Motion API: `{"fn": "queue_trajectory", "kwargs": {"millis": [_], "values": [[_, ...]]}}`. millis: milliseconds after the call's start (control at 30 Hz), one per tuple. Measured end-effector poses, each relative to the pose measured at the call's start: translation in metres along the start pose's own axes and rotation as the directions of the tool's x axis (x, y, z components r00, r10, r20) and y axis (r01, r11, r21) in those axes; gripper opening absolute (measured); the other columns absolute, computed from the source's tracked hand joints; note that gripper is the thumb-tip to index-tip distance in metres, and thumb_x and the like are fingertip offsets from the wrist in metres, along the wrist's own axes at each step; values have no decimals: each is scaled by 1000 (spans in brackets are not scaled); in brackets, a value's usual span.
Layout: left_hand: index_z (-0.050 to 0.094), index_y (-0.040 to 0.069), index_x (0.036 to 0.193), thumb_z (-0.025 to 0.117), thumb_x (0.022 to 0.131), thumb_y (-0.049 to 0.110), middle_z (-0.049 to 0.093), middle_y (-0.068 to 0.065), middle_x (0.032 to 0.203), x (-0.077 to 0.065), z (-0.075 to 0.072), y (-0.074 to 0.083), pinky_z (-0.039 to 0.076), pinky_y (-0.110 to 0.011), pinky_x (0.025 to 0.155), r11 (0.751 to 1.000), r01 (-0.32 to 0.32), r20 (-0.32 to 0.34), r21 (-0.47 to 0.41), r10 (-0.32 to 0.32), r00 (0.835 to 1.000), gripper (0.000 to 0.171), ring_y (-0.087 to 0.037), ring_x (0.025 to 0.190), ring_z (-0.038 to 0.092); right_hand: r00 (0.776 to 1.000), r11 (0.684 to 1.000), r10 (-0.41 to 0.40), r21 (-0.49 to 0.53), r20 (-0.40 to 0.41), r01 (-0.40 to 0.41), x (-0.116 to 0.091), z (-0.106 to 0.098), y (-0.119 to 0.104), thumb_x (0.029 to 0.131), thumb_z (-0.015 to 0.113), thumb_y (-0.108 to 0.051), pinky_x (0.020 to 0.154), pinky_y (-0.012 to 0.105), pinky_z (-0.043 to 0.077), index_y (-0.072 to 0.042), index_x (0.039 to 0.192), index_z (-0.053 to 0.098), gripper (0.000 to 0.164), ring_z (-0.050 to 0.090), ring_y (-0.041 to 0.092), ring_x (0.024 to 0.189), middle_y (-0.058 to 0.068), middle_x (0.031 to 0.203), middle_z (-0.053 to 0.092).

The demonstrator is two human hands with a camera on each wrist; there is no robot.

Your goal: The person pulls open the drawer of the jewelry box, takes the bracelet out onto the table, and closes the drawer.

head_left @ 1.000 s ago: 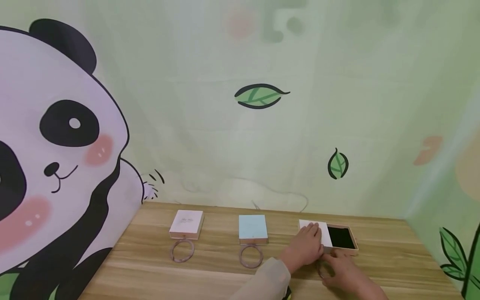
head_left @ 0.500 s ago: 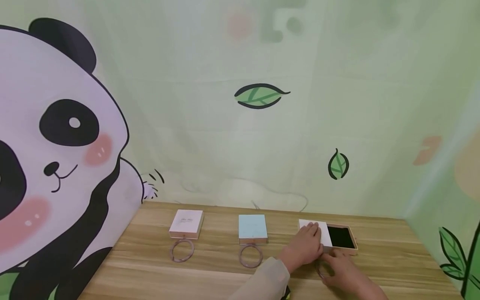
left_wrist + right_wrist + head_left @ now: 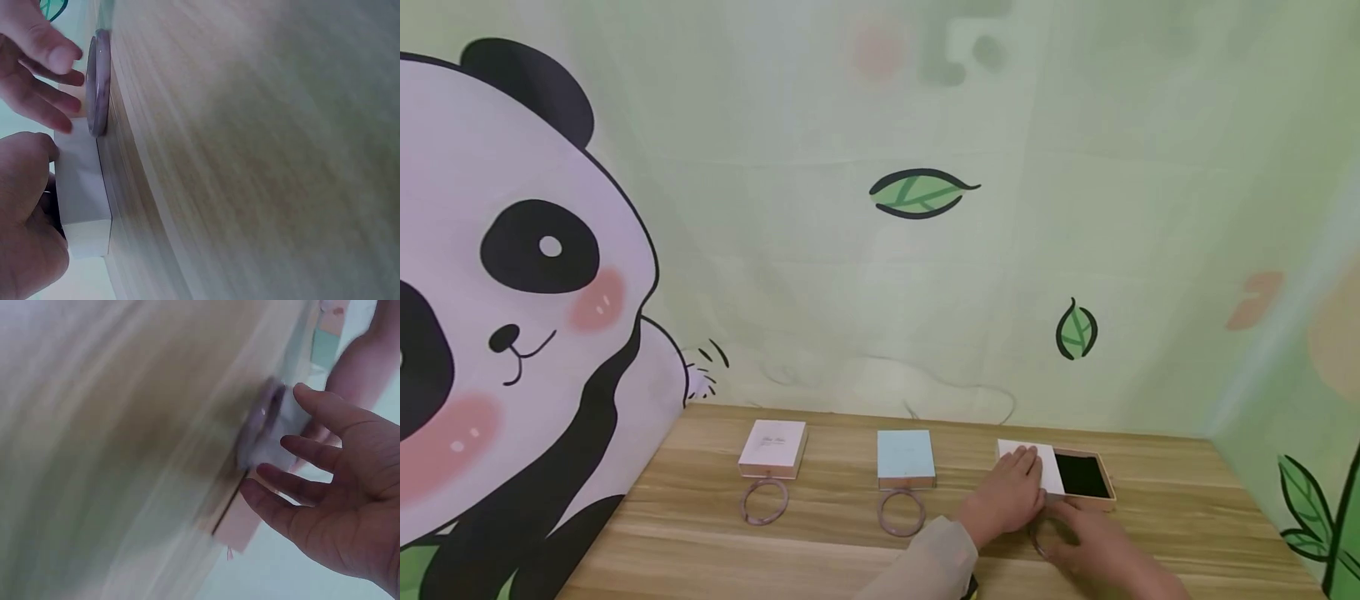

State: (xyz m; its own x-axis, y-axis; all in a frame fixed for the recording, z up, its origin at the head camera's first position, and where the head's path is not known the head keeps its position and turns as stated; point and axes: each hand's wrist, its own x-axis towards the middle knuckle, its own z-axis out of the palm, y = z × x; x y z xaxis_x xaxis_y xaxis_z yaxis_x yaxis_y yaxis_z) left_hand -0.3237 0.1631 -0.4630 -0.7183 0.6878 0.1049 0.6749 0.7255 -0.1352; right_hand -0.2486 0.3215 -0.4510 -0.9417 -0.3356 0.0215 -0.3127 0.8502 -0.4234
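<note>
In the head view my left hand point(image 3: 1009, 493) rests on the white sleeve point(image 3: 1051, 471) of the right-hand box, fingers lying straight across its top. The box's pink drawer point(image 3: 1097, 503) is pulled out to the right and shows a black lining point(image 3: 1082, 475). Just in front of the box a purplish bangle point(image 3: 1037, 546) is partly hidden by my right hand point(image 3: 1101, 537). The right wrist view shows this hand's fingers spread beside the bangle point(image 3: 259, 422), gripping nothing. In the left wrist view the bangle point(image 3: 100, 84) lies flat on the table against the box point(image 3: 81, 175).
A pale pink box point(image 3: 775, 446) with a bangle point(image 3: 763, 502) before it sits at the left. In the middle is a light blue box point(image 3: 906, 454) with another bangle point(image 3: 902, 512). Behind the wooden table point(image 3: 820, 558) hangs a panda-print cloth point(image 3: 820, 275).
My right hand has shifted slightly to the right, its fingers moving off the bangle. The left hand and the boxes have stayed where they were.
</note>
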Motion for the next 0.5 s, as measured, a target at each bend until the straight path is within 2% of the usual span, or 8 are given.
{"fn": "queue_trajectory", "kwargs": {"millis": [200,300,400,500], "values": [[46,10,153,35,110,36,39,-1,161,2,6,1,29,-26,119,1000,11,13,-1,-11,1000,51,-14,149,34,997,998,23,-53,-80,-27,-2,-18,15,83,80,-10,82,53,56,6,111,70,34,67,38,94,17,102,71],[44,10,154,32,111,36,37,-1,162,4,10,1,28,-26,120,1000,9,14,4,-9,1000,52,-15,149,32,993,997,66,-39,-95,-70,-4,-28,23,87,74,-7,83,55,56,8,108,70,26,68,42,96,21,103,72],[43,10,155,30,111,36,36,-1,162,5,13,1,27,-27,120,1000,10,18,8,-10,1000,52,-15,150,31,987,989,145,-11,-72,-146,-5,-37,32,92,67,-6,82,56,55,13,106,68,24,68,42,95,24,101,71],[42,10,155,30,111,36,35,-1,163,5,13,2,27,-27,120,1000,10,29,3,-10,1000,53,-15,150,31,978,979,204,12,-51,-204,-7,-43,40,94,62,-6,76,51,56,12,101,68,21,67,33,86,18,93,71]]}}
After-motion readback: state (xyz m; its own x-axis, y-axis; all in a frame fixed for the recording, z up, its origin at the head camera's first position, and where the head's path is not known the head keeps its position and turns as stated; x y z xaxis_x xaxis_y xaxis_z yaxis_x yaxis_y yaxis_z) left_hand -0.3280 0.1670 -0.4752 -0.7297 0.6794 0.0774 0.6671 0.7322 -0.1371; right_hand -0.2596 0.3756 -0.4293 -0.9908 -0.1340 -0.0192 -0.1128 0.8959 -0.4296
